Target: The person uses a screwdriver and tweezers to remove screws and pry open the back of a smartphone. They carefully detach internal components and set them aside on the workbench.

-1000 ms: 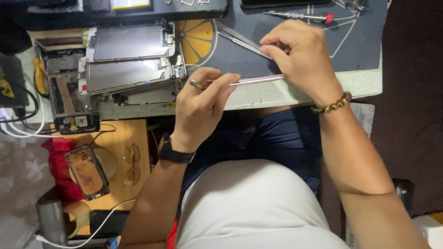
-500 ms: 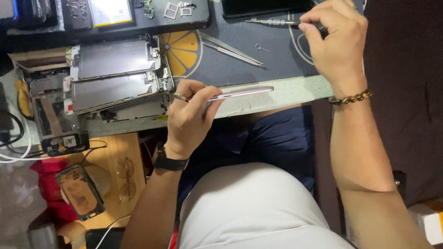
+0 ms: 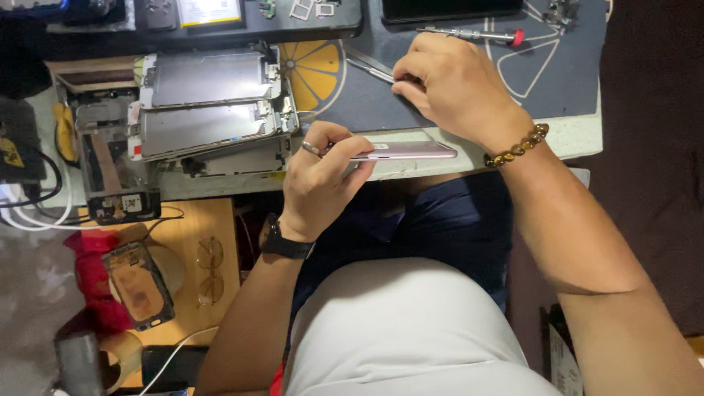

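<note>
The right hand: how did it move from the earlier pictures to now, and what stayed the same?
The right hand reached away toward the far side of the mat, near the red-tipped screwdriver, then came back and now rests its fingertips on the tweezers on the dark mat. The left hand holds the thin phone on edge at the table's rim as before. The stacked phone frames did not visibly move.

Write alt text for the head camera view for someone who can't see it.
The left hand holds a slim pinkish phone edge-on at the desk's front edge, while the right hand picks at metal tweezers on a dark work mat. Stacked phone frames lie to the left.
</note>
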